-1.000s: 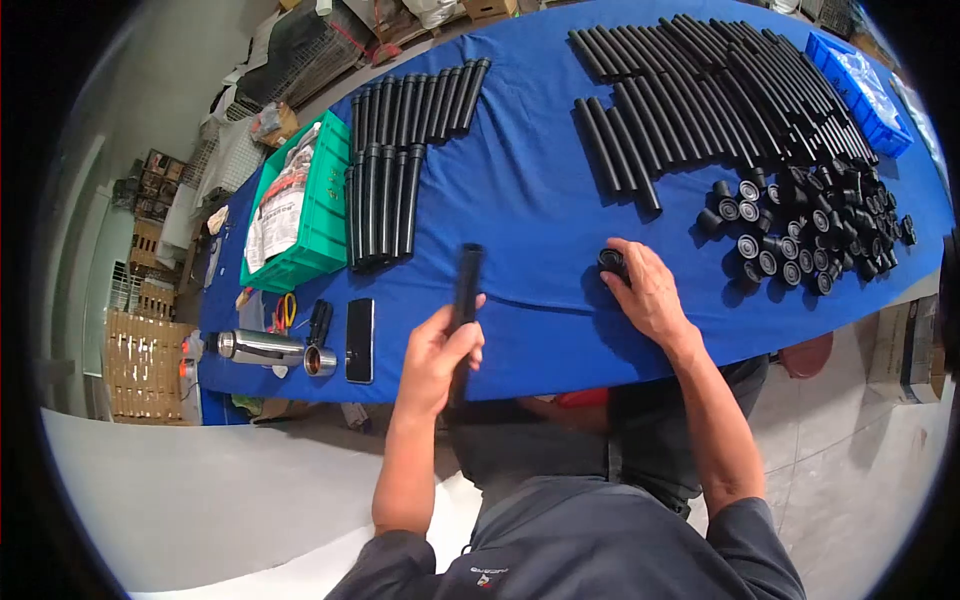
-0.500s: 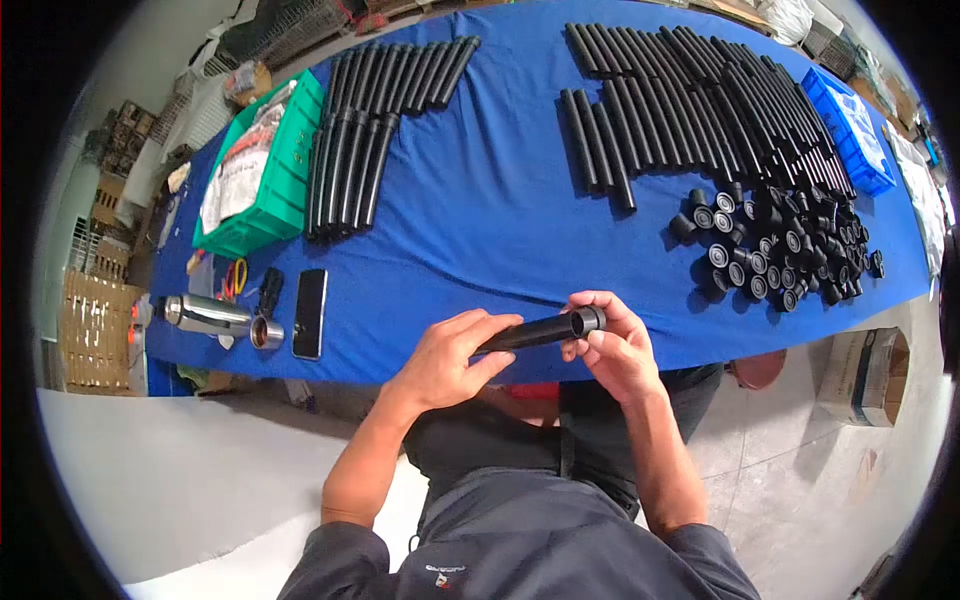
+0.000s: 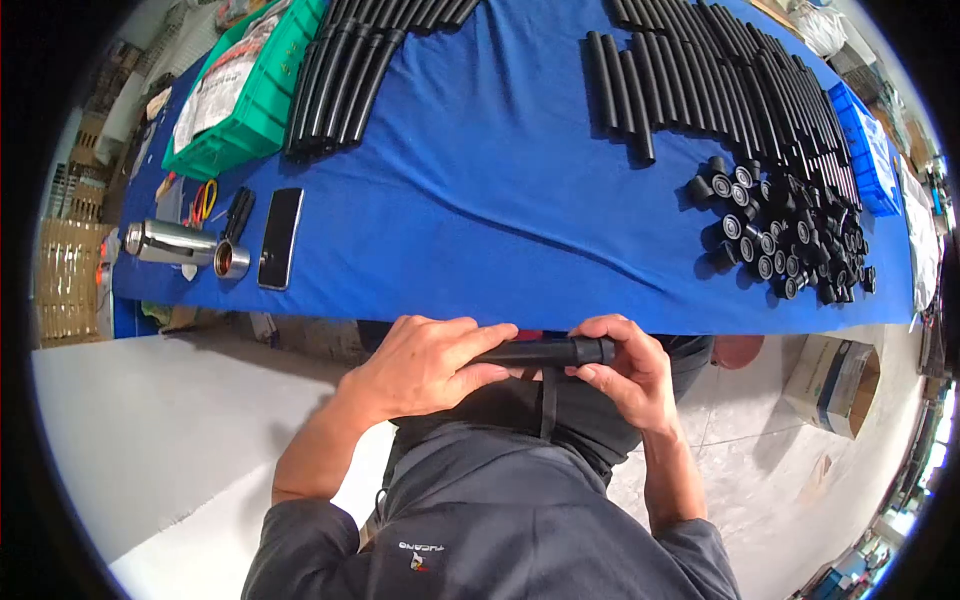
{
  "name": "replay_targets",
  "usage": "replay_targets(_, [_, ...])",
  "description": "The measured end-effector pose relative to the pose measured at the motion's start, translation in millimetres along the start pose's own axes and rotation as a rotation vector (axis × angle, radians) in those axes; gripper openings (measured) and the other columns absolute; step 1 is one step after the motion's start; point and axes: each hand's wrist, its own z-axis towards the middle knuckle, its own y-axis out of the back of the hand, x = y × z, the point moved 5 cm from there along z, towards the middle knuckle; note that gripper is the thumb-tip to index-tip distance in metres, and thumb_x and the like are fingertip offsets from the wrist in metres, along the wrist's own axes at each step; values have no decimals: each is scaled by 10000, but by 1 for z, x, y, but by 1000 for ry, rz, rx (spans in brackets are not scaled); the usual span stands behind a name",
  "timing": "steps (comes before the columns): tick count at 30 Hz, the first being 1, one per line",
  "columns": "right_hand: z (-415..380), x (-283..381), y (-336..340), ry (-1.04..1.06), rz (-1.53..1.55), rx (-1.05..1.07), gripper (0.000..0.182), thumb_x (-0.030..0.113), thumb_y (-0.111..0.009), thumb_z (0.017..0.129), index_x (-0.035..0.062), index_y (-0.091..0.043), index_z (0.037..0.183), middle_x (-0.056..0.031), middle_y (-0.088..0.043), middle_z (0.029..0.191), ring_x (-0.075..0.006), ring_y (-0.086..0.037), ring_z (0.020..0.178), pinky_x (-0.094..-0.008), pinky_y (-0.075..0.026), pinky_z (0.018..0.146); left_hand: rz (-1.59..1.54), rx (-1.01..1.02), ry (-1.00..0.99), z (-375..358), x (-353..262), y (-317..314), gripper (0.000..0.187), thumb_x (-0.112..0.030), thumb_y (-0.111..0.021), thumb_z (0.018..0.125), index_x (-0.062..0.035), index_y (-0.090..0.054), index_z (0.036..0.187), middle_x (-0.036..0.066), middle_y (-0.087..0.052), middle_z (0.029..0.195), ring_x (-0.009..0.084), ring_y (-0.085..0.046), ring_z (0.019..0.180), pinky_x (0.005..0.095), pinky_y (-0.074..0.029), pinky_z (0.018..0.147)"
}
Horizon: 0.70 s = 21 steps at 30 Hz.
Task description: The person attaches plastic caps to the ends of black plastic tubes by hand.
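Observation:
A black tube [image 3: 540, 353] lies crosswise just off the table's front edge, held between both hands. My left hand [image 3: 428, 368] is wrapped round its left part, thumb below and fingers above. At the other end, my right hand [image 3: 628, 370] grips a black cap [image 3: 592, 350] that sits on the tube's end, with the thumb beneath and the fingers over it. The far left end of the tube is hidden in my left palm.
Black tubes [image 3: 700, 85] lie in rows at the back right, with loose black caps [image 3: 770, 240] in front. More tubes [image 3: 350, 80] lie beside a green crate [image 3: 255, 115]. A phone [image 3: 281, 238], a steel flask [image 3: 172, 242] and a blue basket [image 3: 868, 160] are also on the table.
The view has tilted, so the table sits higher in it. The tube is now more level, its open end no longer shows, and my right fingers have closed round the capped end.

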Motion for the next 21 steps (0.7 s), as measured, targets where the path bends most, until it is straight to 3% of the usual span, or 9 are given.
replay_targets(3, [-3, 4, -3, 21, -144, -11, 359, -16, -756, 908, -56, -613, 1235, -161, -652, 1194, -181, -665, 1047, -307, -556, 855, -119, -2, 25, -7, 5, -12, 454, -291, -790, 884, -67, -704, 1269, 145, -734, 926, 339, -705, 775, 421, -547, 683])
replay_targets(6, [-3, -5, -3, 61, -246, 61, 370, -51, -736, 891, -80, -594, 1231, -220, -612, 1220, -249, -652, 1070, -384, -625, 880, -138, 14, 40, -11, 10, -14, 454, -288, -780, 894, -44, -699, 1268, 177, -750, 1030, 364, -723, 849, 433, -564, 741])
replay_targets(10, [0, -2, -5, 65, -281, 101, 379, -30, -756, 881, -69, -603, 1226, -220, -622, 1210, -260, -638, 1097, -376, -618, 878, -153, 38, 78, -12, 9, -15, 465, -307, -772, 898, -32, -699, 1266, 194, -750, 1099, 379, -730, 901, 441, -572, 776])
replay_targets(12, [1, -8, -5, 37, -324, 125, 383, -16, -766, 879, -61, -609, 1226, -210, -630, 1208, -256, -640, 1089, -349, -608, 857, -121, 13, 55, -14, 14, -18, 456, -318, -772, 897, -43, -707, 1255, 173, -754, 1035, 365, -727, 870, 437, -567, 754])
replay_targets(16, [9, -13, -6, 61, -378, 156, 376, 78, -816, 878, -8, -648, 1203, -138, -679, 1158, -151, -680, 965, -277, -538, 745, 62, 74, 82, -10, 10, -10, 445, -359, -778, 883, -80, -728, 1226, 94, -720, 869, 304, -708, 773, 414, -550, 693])
replay_targets(18, [16, -8, -10, 27, -340, 215, 383, 101, -822, 883, -11, -647, 1203, -124, -693, 1111, -134, -690, 915, -272, -537, 717, 170, -38, -22, -9, 7, -10, 447, -381, -786, 866, -104, -736, 1214, 53, -666, 811, 256, -688, 727, 388, -533, 664])
replay_targets(21, [17, -17, -3, -334, -201, 185, 385, 121, -831, 887, -17, -649, 1197, -80, -717, 981, -103, -693, 842, -270, -542, 712, 302, -122, -102, -7, 0, -8, 460, -395, -801, 842, -133, -739, 1214, 17, -625, 790, 208, -663, 684, 356, -516, 643])
